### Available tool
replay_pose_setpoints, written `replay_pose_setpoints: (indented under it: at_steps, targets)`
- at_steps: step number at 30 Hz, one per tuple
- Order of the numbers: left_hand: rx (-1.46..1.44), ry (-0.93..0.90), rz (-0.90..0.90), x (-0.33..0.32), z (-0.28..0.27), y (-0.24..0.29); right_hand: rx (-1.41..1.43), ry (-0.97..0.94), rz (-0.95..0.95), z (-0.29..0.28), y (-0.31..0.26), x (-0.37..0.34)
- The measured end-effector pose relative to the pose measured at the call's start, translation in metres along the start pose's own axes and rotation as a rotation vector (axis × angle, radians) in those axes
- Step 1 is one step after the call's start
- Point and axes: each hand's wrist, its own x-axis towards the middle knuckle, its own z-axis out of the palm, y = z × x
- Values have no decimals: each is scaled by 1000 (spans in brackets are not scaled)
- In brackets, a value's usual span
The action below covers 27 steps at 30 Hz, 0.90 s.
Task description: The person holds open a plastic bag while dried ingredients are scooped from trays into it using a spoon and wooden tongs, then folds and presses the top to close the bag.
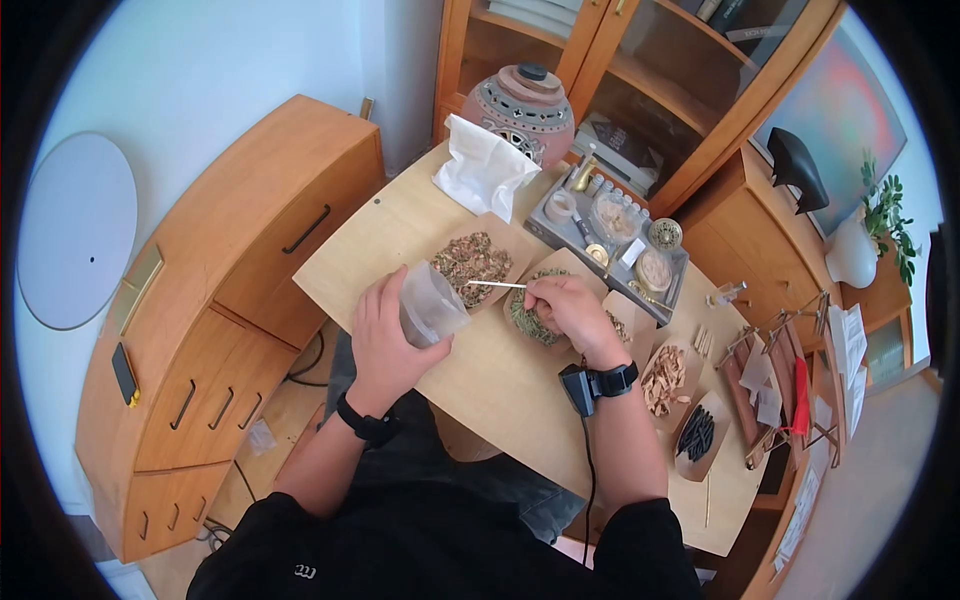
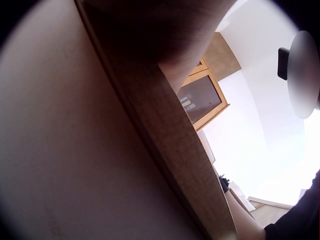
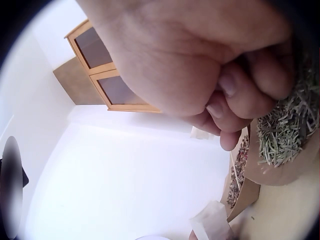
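Note:
My left hand (image 1: 375, 335) holds a translucent whitish pouch (image 1: 430, 300), its mouth tilted toward the right. My right hand (image 1: 570, 312) pinches a thin white stick (image 1: 498, 284), whose far tip lies over a reddish-brown dried herb mix (image 1: 478, 258) in a brown paper tray (image 1: 512, 235). Below that hand sits another tray of green needle-like dried herb (image 3: 282, 137), partly covered by the fingers in the head view. The right wrist view shows the curled fingers (image 3: 240, 95) close above this herb. In the left wrist view, the table edge (image 2: 170, 135) and skin fill much of the picture.
White paper (image 1: 485, 165) lies at the table's back, by a patterned lidded jar (image 1: 520, 110). A grey tray (image 1: 655, 300) carries jars and small vials. Paper trays with wood-like chips (image 1: 664, 380) and dark sticks (image 1: 697, 433) stand right. A cable hangs from the right wrist.

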Motion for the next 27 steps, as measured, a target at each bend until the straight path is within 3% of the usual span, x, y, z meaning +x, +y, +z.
replay_pose_setpoints:
  at_steps: [8, 11, 13, 16, 20, 22, 27]
  targets:
    - [10, -6, -20, 0, -1, 2, -36, -32, -45, 4, -17, -15]
    - [3, 0, -7, 0, -1, 1, -284, -31, -185, -2, 1, -3]
    - [-2, 5, -3, 0, 0, 0, -424, 234, -458, -14, 9, 6]
    - [3, 6, -6, 0, -1, 2, -567, 267, -299, -21, 6, 2]
    - [5, 1, 3, 1, -1, 2, -549, 186, -286, -6, 4, -2]
    - [4, 2, 4, 1, -1, 2, -441, 31, -165, -4, 6, 2]
    - [10, 10, 9, 1, 0, 2, -192, -12, -75, -6, 7, 4]
